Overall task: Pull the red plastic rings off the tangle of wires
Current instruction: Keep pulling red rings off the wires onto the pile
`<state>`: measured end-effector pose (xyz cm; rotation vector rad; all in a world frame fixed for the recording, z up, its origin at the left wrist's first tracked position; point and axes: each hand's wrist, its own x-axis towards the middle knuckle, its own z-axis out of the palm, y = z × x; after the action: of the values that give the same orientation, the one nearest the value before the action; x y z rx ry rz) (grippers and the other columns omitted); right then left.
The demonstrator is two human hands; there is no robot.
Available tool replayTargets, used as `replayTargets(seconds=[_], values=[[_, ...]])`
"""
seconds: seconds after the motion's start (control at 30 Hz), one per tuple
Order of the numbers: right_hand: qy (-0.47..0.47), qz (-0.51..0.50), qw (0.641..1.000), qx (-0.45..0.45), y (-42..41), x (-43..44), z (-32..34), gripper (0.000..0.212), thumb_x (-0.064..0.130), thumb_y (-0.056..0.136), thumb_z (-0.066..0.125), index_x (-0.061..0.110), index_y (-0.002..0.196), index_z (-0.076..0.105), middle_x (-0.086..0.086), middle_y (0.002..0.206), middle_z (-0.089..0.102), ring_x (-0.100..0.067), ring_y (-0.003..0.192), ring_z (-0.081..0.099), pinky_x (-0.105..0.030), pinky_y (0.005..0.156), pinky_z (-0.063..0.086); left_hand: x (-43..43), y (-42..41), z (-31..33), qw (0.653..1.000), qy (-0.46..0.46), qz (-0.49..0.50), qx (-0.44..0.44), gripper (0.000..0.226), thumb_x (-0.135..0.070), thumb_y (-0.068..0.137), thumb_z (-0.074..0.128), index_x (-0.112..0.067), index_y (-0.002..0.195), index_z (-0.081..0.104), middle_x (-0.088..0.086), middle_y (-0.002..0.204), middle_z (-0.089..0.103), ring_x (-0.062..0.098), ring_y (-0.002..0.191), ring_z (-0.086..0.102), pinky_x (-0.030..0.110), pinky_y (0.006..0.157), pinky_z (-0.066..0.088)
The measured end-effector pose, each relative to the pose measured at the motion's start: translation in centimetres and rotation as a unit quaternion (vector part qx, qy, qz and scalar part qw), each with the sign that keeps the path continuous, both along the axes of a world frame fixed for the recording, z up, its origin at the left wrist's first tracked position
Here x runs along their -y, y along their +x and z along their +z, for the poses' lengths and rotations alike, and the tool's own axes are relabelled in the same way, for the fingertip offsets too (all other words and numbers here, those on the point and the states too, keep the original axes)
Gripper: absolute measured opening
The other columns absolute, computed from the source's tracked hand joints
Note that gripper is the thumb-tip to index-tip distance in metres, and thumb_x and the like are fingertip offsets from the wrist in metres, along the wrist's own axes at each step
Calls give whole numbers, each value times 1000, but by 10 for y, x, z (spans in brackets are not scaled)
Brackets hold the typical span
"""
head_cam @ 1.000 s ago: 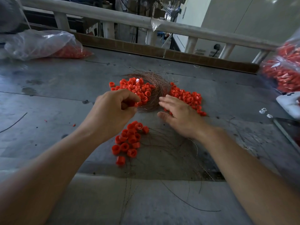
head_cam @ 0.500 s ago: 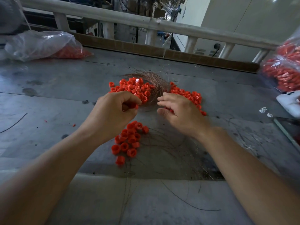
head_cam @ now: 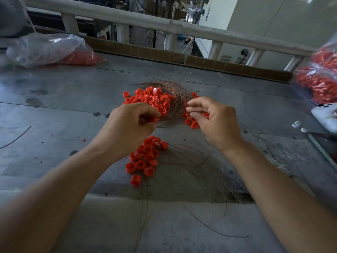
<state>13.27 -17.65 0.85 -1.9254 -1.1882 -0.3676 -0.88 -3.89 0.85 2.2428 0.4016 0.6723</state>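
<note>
Left hand (head_cam: pixel 131 123): fingers curled, pinching one red ring (head_cam: pixel 154 119) at the near edge of the wire tangle (head_cam: pixel 175 99), which lies mid-way across the tabletop (head_cam: pixel 73 125). On the right hand (head_cam: pixel 209 119) the fingers are curled at the tangle's right edge; I cannot tell if they hold a strand. A heap of loose rings (head_cam: pixel 145 157) lies nearer me.

Dim, flat light under a wide-angle lens

The scene is lit softly from the far side, where pale walls are seen bright beyond the railing (head_cam: pixel 182 26). The grey table (head_cam: pixel 73 99) is rendered dull, with a soft shadow near its front edge. A white glare spot is caught among the red rings (head_cam: pixel 151 99). The railing is bowed by distortion, and the plastic bag (head_cam: pixel 321 77) at the right edge is smeared
</note>
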Motion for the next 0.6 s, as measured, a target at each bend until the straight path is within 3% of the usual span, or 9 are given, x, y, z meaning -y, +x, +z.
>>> replayTargets(seconds=[0.17, 0.3, 0.37, 0.47, 0.53, 0.6], values=[[87, 10, 995, 41, -9, 2, 8, 17, 2, 75, 68, 2, 91, 68, 10, 82, 63, -6, 80, 66, -42, 81, 53, 2, -1, 3, 1000, 6, -8, -1, 44, -3, 81, 66, -46, 76, 57, -21, 76, 58, -3, 69, 59, 0, 63, 42], [116, 58, 988, 78, -18, 4, 12, 16, 3, 73, 71, 2, 89, 68, 9, 82, 63, -9, 79, 67, -46, 77, 54, 3, -1, 5, 1000, 1, -19, 21, 37, -8, 77, 70, -43, 81, 60, -21, 83, 59, -10, 74, 57, 0, 67, 42], [104, 98, 985, 98, -24, 5, 13, 15, 3, 72, 72, 2, 86, 69, 6, 81, 64, -15, 75, 68, -45, 72, 55, 5, -2, 6, 998, -15, -35, 42, 37, -11, 74, 72, -45, 81, 60, -19, 85, 61, -5, 78, 59, 7, 72, 48], [68, 139, 980, 129, -33, 4, 14, 13, 5, 72, 73, 3, 84, 70, -5, 77, 69, -19, 69, 65, -31, 65, 54, 9, -3, 8, 995, -15, -69, 67, 39, -9, 72, 72, -45, 82, 61, -17, 84, 63, 2, 76, 61, 16, 72, 51], [45, 152, 977, 142, -38, 3, 13, 13, 5, 72, 73, 3, 84, 71, -8, 72, 68, -18, 64, 61, -21, 62, 49, 11, -4, 8, 992, -5, -98, 81, 39, -4, 72, 72, -41, 81, 63, -15, 81, 64, 3, 75, 60, 14, 69, 50], [34, 164, 975, 148, -42, 3, 12, 14, 4, 71, 73, 3, 84, 71, -9, 71, 67, -18, 63, 61, -20, 60, 47, 11, -4, 8, 989, 12, -121, 86, 37, -1, 70, 72, -35, 84, 65, -16, 76, 62, 4, 75, 59, 11, 65, 47]])
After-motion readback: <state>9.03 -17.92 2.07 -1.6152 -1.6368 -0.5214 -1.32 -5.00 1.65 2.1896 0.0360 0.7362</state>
